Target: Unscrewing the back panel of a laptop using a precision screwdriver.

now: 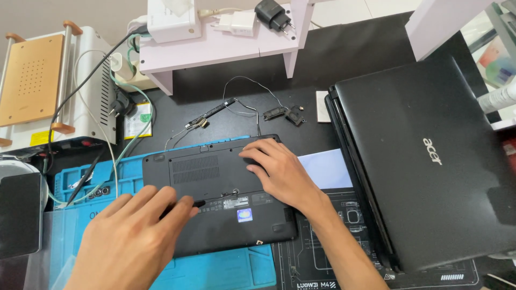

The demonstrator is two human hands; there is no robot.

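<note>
Black workbench (344, 53): left hand (134, 236) gripping screwdriver (185, 205), right hand (279, 169) flat on netbook base (215, 177).

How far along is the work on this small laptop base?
Done: speakers and a cable strip lie loose behind the upturned black base. In hand: left hand holds a dark tool at it; right hand presses it flat. Left: its cover is still on.

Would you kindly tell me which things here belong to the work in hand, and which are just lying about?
In hand:
small black laptop base, underside up
left hand, holding a dark tool
right hand, pressing the base
blue mat

Lying about:
large closed laptop
loose cables with speakers
chargers on shelf
</note>
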